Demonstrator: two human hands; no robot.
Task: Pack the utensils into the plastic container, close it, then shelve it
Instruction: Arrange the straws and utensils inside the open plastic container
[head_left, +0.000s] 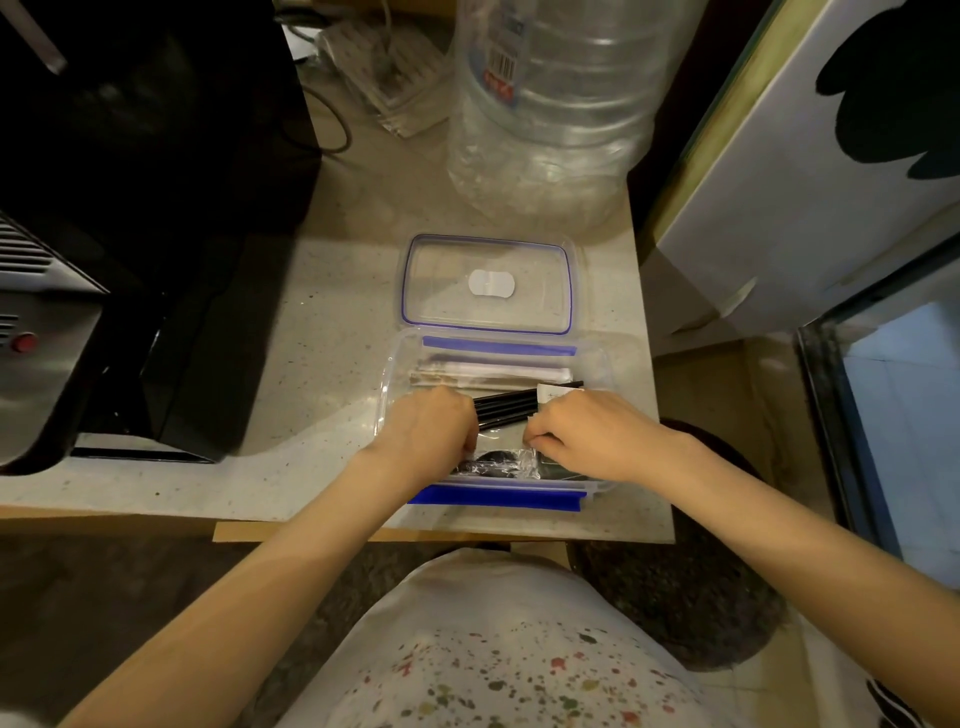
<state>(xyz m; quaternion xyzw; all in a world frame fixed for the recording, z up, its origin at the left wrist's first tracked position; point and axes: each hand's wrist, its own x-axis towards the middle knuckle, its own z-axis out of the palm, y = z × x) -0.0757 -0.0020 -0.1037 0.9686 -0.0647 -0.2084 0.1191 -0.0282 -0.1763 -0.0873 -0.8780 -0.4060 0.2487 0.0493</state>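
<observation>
Head view: a clear plastic container (496, 415) with blue clips sits open on the speckled counter (332, 322), near its front edge. Its lid (488, 283) lies flat just behind it, touching or nearly touching the far rim. Both hands are down inside the box. The left hand (431, 423) is curled closed over the left ends of several black sticks (506, 408), its fingertips hidden underneath. The right hand (587, 431) has its fingers bent together, pinching at a clear wrapper (501, 462) with something dark inside; what that is cannot be made out. Paper-wrapped utensils (493, 375) lie along the far wall, blurred through the plastic. A large clear water bottle (556, 104) stands behind the lid, its top cut off. A black appliance (130, 234) fills the left side.
</observation>
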